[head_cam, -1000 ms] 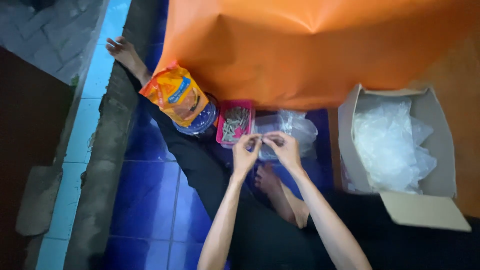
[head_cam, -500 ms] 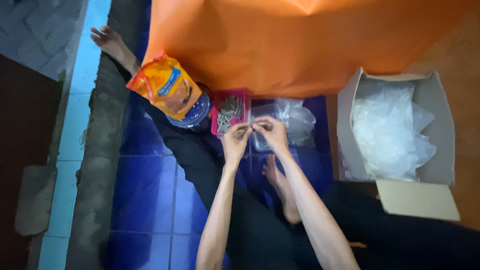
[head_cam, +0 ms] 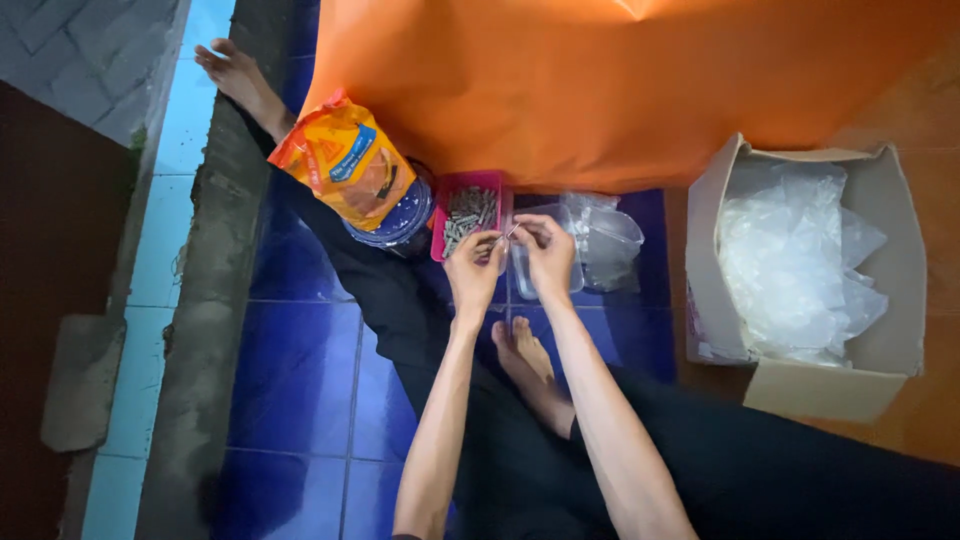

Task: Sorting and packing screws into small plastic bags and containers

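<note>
Fingertips of left hand (head_cam: 472,272) and right hand (head_cam: 545,255) pinch one small metal piece (head_cam: 508,236) beside the pink tray (head_cam: 468,182), mid-assembly; steady alignment seems needed next.

A blue tiled floor (head_cam: 300,370) carries everything. On it lie a pink tray (head_cam: 468,210), clear plastic containers (head_cam: 600,240) and a cardboard box (head_cam: 880,340).

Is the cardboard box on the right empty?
No, the open cardboard box is stuffed with crumpled clear plastic bags.
</note>
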